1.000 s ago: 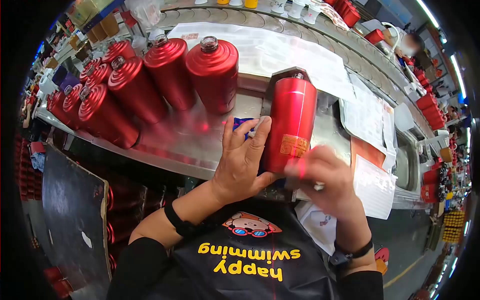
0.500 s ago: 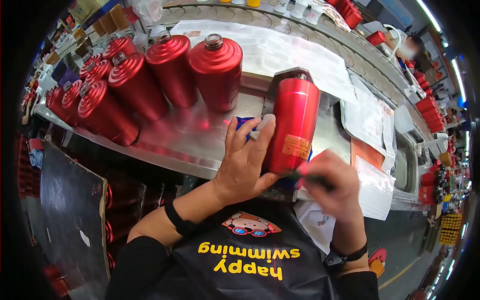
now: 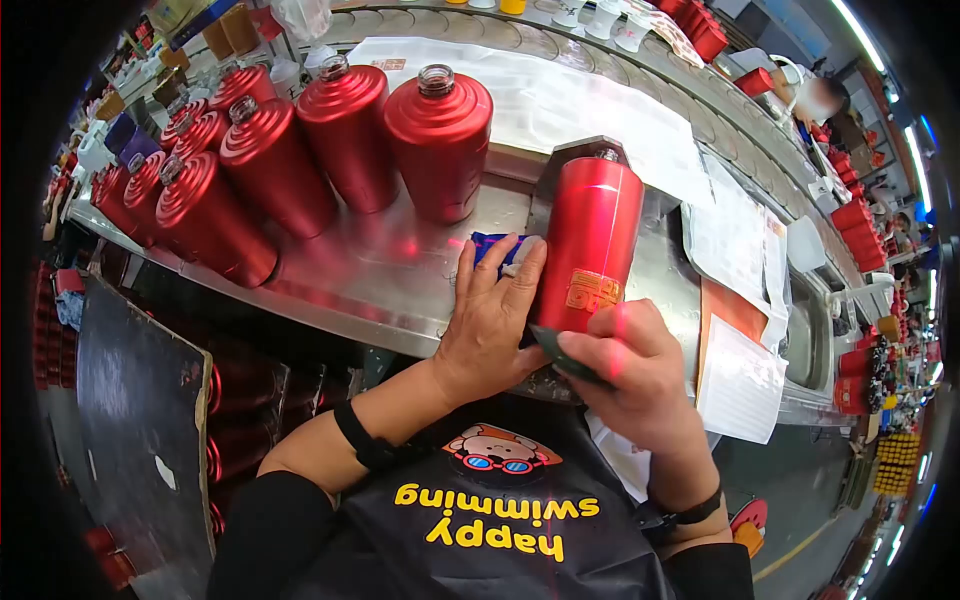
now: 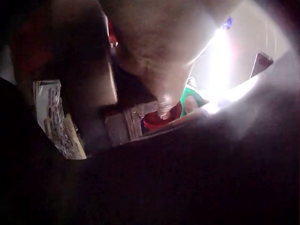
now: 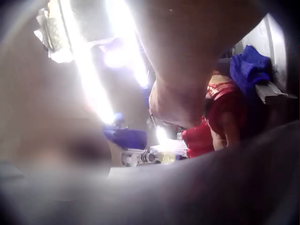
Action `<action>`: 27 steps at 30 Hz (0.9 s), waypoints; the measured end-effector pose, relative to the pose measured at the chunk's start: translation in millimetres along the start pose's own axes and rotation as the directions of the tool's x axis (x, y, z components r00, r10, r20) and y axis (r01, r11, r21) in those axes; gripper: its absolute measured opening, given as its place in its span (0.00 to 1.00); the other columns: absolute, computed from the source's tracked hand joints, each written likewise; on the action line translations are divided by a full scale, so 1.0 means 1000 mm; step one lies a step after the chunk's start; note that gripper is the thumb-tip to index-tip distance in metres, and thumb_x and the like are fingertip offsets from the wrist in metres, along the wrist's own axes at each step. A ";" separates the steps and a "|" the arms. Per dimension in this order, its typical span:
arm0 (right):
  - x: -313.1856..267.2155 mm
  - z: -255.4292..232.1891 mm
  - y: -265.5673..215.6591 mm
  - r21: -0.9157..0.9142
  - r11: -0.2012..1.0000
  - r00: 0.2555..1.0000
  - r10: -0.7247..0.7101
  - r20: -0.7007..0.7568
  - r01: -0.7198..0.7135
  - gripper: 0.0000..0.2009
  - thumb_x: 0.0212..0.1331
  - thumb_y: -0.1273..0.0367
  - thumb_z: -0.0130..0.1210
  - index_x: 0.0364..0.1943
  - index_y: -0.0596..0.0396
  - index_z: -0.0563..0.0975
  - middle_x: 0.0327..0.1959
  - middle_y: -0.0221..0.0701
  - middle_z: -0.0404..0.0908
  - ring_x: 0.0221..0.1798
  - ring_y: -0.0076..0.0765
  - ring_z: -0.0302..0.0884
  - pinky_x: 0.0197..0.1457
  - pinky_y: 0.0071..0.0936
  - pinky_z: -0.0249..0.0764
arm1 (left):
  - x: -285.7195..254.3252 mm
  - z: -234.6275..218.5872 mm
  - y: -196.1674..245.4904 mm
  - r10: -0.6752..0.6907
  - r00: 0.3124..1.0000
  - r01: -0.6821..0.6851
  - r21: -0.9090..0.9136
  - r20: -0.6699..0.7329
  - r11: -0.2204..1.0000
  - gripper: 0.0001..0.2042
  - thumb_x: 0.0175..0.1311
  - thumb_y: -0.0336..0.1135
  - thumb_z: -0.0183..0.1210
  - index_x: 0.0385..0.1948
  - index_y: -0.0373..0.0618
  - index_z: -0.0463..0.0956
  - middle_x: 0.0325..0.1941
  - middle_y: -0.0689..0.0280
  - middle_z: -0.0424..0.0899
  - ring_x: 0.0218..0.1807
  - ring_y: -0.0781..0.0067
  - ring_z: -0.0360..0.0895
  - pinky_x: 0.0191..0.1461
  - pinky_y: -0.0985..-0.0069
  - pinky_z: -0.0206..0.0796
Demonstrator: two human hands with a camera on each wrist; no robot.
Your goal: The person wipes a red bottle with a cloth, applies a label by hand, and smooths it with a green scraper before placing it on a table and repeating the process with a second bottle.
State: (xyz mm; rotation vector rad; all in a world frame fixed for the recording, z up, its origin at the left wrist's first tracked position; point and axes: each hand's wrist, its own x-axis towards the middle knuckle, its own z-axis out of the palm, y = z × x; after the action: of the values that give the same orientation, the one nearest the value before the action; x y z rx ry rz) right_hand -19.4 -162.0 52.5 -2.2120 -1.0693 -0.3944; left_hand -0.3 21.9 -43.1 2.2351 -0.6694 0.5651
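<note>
A red bottle [image 3: 595, 220] with a gold label [image 3: 592, 289] lies tilted on a dark cradle [image 3: 565, 160], its glass neck pointing away from me. My left hand [image 3: 487, 325] rests along the bottle's left side, fingers extended and thumb by its base. Pale wrapping shows on a left fingertip, near a blue cloth [image 3: 490, 246]. At the base, my right hand [image 3: 635, 370] pinches a flat, dark green scraper-like piece [image 3: 568, 357] and holds it against the bottle's lower edge. The green piece [image 4: 191, 99] appears beside the red base in the left wrist view.
Several red bottles [image 3: 440, 145] stand upright on the metal table at left. White sheets [image 3: 540, 95] cover the back, and papers [image 3: 740, 375] lie at right by a sink [image 3: 815, 340]. Beyond runs a conveyor [image 3: 480, 22]. A dark board [image 3: 140, 420] stands at lower left.
My right hand, blurred with motion beside the base earlier, has come left against the bottle's lower edge with the green piece. The left hand has stayed at the bottle's side.
</note>
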 end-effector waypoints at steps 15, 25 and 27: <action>-0.007 0.009 0.015 0.284 0.760 0.707 0.649 -0.279 -0.585 0.08 0.65 0.71 0.56 0.43 0.61 0.75 0.27 0.31 0.80 0.30 0.25 0.77 0.33 0.25 0.73 | 0.011 -0.014 0.009 0.107 0.994 -0.102 0.130 -0.026 0.986 0.45 0.48 0.53 0.69 0.65 0.28 0.63 0.39 0.49 0.79 0.68 0.47 0.64 0.74 0.34 0.31; 0.013 0.003 0.007 0.287 0.799 0.794 0.585 -0.166 -0.529 0.10 0.63 0.71 0.59 0.46 0.60 0.75 0.28 0.34 0.82 0.30 0.26 0.79 0.34 0.26 0.75 | 0.009 -0.017 0.014 0.034 0.999 -0.034 0.033 0.008 0.999 0.47 0.50 0.53 0.69 0.69 0.34 0.57 0.58 0.46 0.73 0.70 0.43 0.60 0.73 0.36 0.36; 0.002 -0.004 0.010 0.460 0.665 0.663 0.722 -0.198 -0.588 0.09 0.66 0.70 0.57 0.46 0.59 0.75 0.33 0.27 0.81 0.34 0.17 0.76 0.36 0.18 0.74 | 0.007 -0.013 0.003 0.075 0.996 -0.075 0.007 0.045 0.997 0.49 0.51 0.55 0.68 0.70 0.34 0.54 0.57 0.45 0.73 0.70 0.41 0.58 0.73 0.36 0.36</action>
State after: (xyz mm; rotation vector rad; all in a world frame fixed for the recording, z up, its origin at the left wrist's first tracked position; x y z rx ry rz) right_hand -10.3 -168.3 52.2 -1.9142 -0.0539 -0.2310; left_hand 0.9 27.7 -29.6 2.2441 -0.7778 0.5571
